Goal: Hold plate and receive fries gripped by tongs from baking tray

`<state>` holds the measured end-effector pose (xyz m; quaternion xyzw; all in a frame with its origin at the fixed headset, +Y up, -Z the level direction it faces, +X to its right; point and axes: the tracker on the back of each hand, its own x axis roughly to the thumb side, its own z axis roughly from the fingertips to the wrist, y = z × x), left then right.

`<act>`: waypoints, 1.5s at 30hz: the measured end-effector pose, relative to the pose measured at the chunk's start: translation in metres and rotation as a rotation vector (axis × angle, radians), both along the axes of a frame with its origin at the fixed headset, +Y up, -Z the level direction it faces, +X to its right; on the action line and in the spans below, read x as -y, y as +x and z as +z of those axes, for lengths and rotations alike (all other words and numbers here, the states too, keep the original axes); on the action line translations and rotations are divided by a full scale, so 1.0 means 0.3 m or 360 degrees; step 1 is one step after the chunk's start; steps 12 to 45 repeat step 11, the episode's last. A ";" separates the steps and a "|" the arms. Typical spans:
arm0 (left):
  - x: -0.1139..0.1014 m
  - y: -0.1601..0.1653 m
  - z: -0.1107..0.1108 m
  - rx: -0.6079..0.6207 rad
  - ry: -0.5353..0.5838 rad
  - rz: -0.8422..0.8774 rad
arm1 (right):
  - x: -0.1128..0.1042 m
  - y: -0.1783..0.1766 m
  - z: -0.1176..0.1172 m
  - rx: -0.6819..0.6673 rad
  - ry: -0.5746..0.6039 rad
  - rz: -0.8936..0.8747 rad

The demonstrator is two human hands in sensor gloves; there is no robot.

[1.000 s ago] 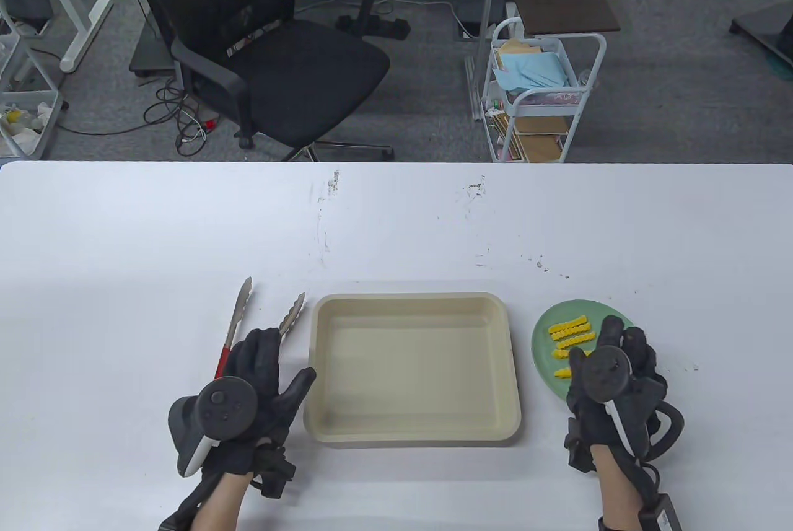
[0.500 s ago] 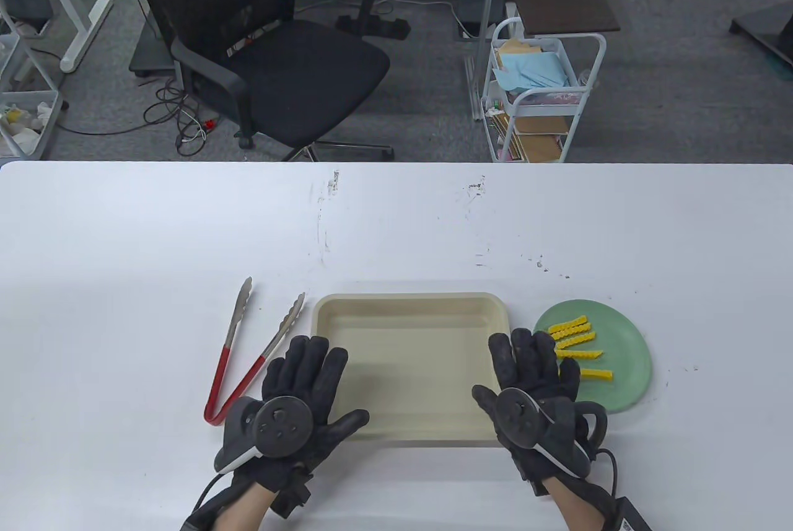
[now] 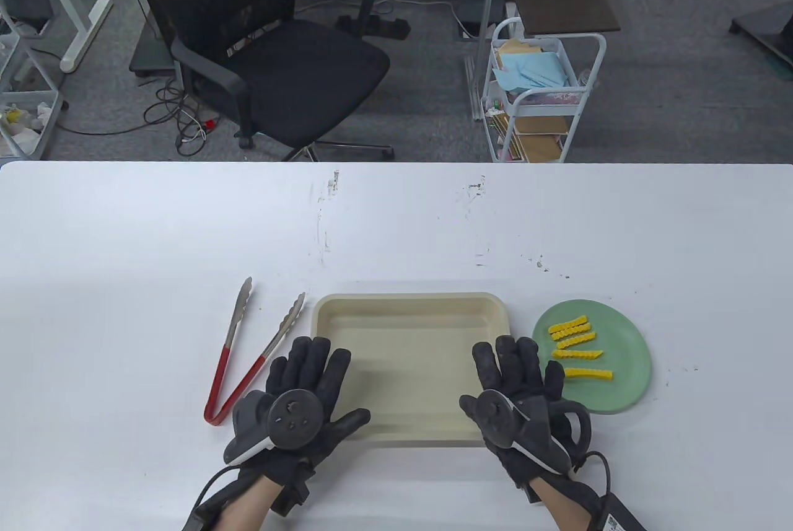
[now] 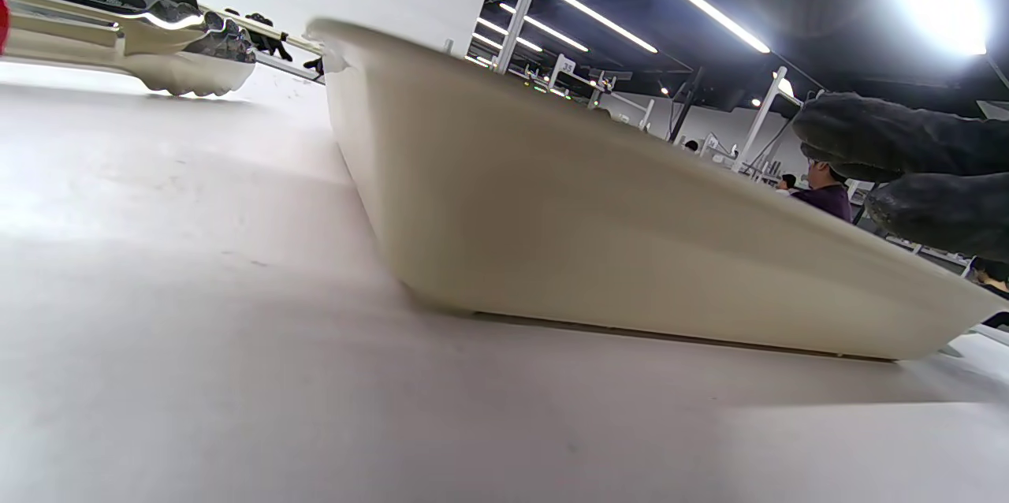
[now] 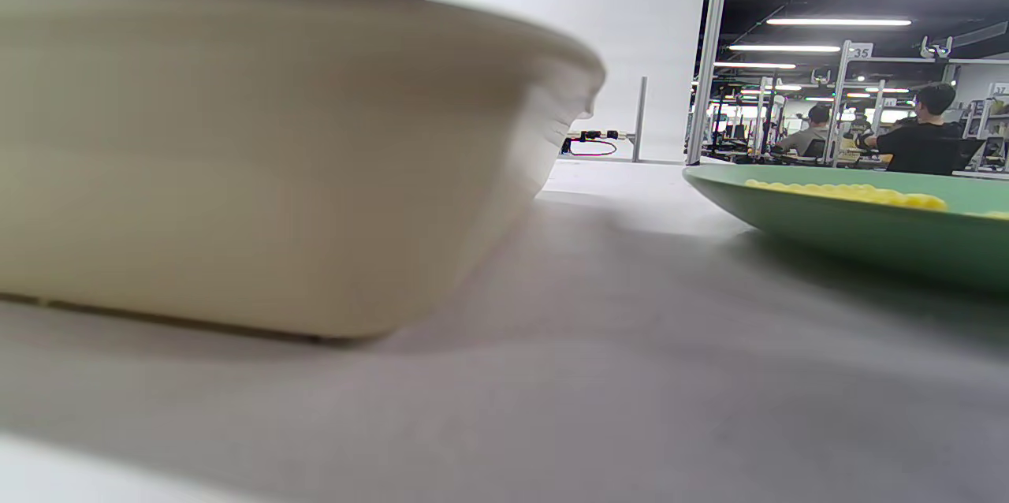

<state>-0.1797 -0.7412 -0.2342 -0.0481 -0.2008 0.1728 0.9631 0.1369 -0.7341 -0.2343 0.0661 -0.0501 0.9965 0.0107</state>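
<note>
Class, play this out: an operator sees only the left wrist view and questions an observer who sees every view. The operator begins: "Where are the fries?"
Observer: The fries lie on the green plate, right of the baking tray.
Operator: Any fries inside the tray?
Observer: None; the table view shows its inside bare.
Operator: Is the right hand holding the plate?
Observer: No, the right hand lies flat at the tray's near right corner, fingers spread.

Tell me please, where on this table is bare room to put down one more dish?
The far half of the table, beyond baking tray, tongs and plate, is bare, as are both outer sides. Crowded: the near middle, where left hand and right hand overlap the tray.
</note>
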 end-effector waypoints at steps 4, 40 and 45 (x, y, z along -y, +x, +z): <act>0.002 -0.001 -0.001 0.0002 -0.0017 0.0000 | 0.000 -0.001 0.000 0.0003 -0.0007 -0.0006; 0.003 0.000 -0.001 0.0003 -0.0036 0.0007 | 0.002 0.001 -0.003 0.0001 -0.0029 -0.0016; 0.003 0.000 -0.001 0.0003 -0.0036 0.0007 | 0.002 0.001 -0.003 0.0001 -0.0029 -0.0016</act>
